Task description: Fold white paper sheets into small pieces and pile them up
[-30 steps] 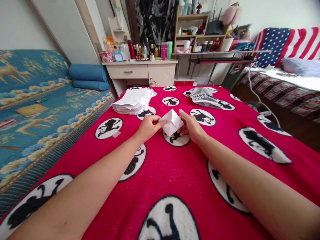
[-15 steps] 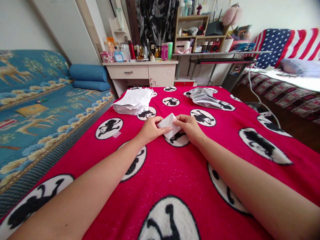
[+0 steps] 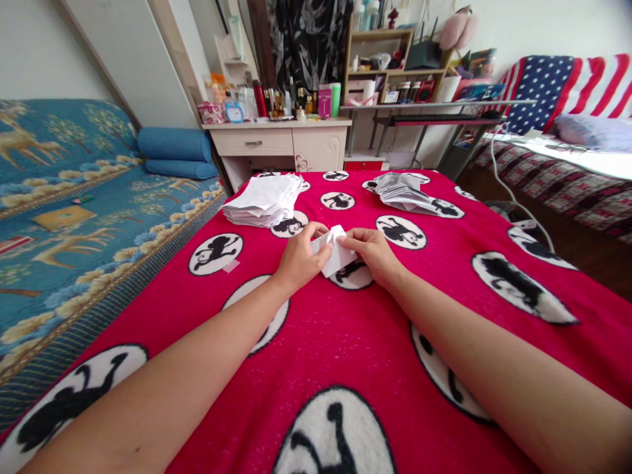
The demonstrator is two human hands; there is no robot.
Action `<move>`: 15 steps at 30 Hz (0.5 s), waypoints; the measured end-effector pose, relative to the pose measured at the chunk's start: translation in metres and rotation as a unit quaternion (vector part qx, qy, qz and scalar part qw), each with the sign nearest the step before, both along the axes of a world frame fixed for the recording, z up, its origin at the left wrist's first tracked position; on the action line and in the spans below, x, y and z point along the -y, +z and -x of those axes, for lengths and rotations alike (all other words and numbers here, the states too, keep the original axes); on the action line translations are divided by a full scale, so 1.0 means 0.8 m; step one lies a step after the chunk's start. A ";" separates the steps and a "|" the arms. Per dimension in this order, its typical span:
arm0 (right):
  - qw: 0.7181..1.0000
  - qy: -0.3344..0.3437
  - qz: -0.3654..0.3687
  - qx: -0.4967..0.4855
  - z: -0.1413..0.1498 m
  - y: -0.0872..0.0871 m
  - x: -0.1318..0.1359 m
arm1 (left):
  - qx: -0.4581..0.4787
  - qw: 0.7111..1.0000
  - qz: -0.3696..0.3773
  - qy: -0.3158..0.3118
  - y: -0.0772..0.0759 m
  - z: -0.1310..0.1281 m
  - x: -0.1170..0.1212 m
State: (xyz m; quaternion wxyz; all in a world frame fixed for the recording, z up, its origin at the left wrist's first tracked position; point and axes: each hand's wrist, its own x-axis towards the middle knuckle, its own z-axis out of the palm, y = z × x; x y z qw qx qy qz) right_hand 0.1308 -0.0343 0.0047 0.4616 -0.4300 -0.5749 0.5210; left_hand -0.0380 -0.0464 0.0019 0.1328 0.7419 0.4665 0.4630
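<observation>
A small folded white paper (image 3: 338, 261) is held between my two hands, above the middle of the red table cover (image 3: 316, 342). My left hand (image 3: 303, 255) pinches its left side, thumb on the near face. From the right, my right hand (image 3: 371, 250) grips the upper edge with thumb and forefinger. Part of the paper is hidden behind my fingers. Beyond my left hand lies a stack of white paper sheets (image 3: 264, 199). Farther back on the right, a pile of folded papers (image 3: 405, 192) rests on the cover.
A small pale scrap (image 3: 230, 265) lies on the cover, left of my hands. At the far end stand a white dresser (image 3: 276, 141) crowded with bottles and a desk with shelves (image 3: 380, 69). A blue patterned sofa (image 3: 74, 217) flanks the left side; a bed (image 3: 567, 158) is at right.
My right hand has moved from the paper's right edge onto its upper face. The paper's shape has changed from a clear diamond to a bent, partly covered form. Both stacks stay put.
</observation>
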 end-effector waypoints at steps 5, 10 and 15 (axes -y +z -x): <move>1.000 0.006 0.006 0.006 0.002 0.000 -0.001 | -0.045 0.996 -0.073 0.033 0.001 0.000 0.000; 1.000 0.001 -0.019 0.018 0.003 0.000 0.001 | -0.065 0.993 -0.090 0.041 0.001 -0.001 -0.001; 1.000 0.005 -0.017 0.020 0.003 -0.001 -0.001 | -0.034 0.995 -0.073 0.053 -0.003 -0.001 -0.003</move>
